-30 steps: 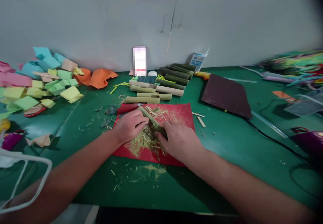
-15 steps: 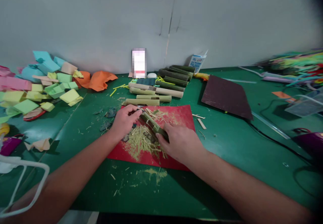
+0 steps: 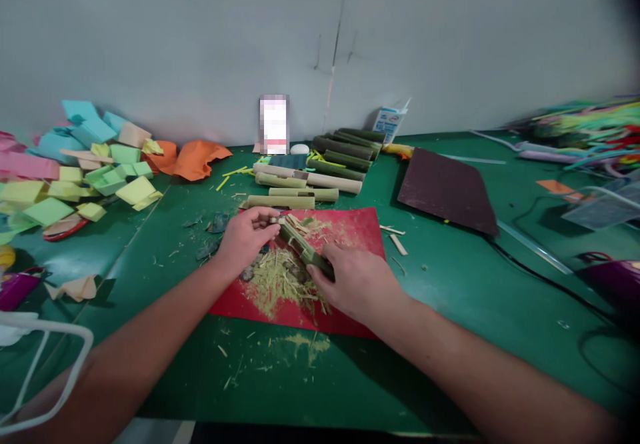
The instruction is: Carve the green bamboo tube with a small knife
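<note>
A green bamboo tube (image 3: 304, 247) with a cutout along its side slants over a red sheet (image 3: 357, 231). My right hand (image 3: 357, 281) is wrapped round its near end, thumb on top. At the far end, the thumb and forefinger of my left hand (image 3: 250, 236) close on the tube's tip. Something small and pale shows between those fingers, too small to name. Beneath the tube lies a heap of bamboo shavings and dust (image 3: 275, 281), with dark scraps (image 3: 247, 273) at its left.
Several cut bamboo tubes (image 3: 305, 202) lie behind the sheet, near a phone (image 3: 274, 124) against the wall. Folded coloured papers (image 3: 80, 177) pile up at left. A dark brown board (image 3: 445, 191) and a black cable (image 3: 540, 274) are on the right. A white frame (image 3: 75, 371) stands front left.
The hands and the bamboo tube hold nearly the same position. A small pale spot now shows at my left fingertips, where it looked darker before. The view has shifted slightly.
</note>
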A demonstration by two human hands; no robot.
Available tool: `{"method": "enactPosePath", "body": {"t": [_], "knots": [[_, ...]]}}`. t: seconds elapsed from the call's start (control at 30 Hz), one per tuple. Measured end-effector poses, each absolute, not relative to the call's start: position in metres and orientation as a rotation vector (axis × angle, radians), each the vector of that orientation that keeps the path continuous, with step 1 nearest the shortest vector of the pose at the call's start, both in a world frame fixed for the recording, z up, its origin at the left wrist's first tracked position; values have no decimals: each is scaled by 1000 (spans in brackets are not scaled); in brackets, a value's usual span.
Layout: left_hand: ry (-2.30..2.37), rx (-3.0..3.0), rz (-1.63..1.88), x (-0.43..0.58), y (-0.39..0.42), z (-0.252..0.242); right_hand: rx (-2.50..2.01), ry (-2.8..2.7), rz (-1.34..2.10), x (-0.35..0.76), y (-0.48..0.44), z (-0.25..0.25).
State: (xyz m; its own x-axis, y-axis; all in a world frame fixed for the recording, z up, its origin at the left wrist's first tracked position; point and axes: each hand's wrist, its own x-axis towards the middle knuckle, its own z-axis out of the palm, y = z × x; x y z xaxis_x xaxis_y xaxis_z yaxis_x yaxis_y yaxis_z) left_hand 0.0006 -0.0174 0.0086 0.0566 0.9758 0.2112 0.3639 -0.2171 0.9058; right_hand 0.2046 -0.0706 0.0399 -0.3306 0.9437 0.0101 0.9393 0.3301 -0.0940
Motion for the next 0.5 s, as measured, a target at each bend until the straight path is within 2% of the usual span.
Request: {"method": "enactPosePath", "body": {"t": [0.27, 0.5], "knots": [[1523, 2220, 1165, -5, -19, 9, -1779, -2507, 145, 205, -70, 40], [1490, 2199, 1164, -4, -19, 8, -1801, -2490, 184, 204, -70, 41]]}}
